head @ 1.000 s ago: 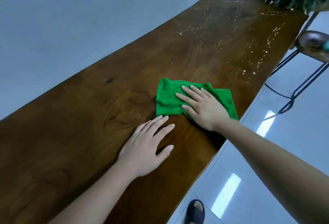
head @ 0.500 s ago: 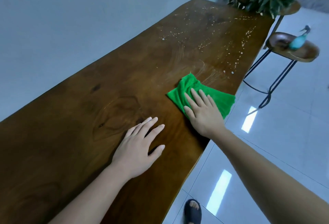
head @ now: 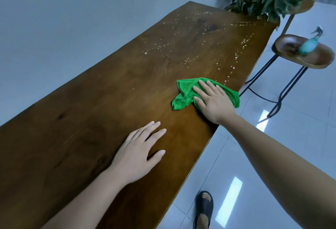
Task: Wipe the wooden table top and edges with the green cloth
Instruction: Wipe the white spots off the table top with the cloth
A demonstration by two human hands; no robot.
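My right hand (head: 212, 99) lies flat with fingers spread, pressing the green cloth (head: 183, 92) onto the wooden table (head: 101, 105) near its floor-side edge. My left hand (head: 138, 150) rests palm-down and spread on bare wood, nearer me than the cloth. White droplets (head: 183, 50) speckle the wood beyond the cloth.

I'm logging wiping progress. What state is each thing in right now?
green cloth: bunched, pressed flat on the table under the right hand.
right hand: fingers spread, on the cloth.
left hand: flat on bare wood, empty.
wooden table: far end speckled with droplets, near part plain.
spray bottle: lying on the stool.
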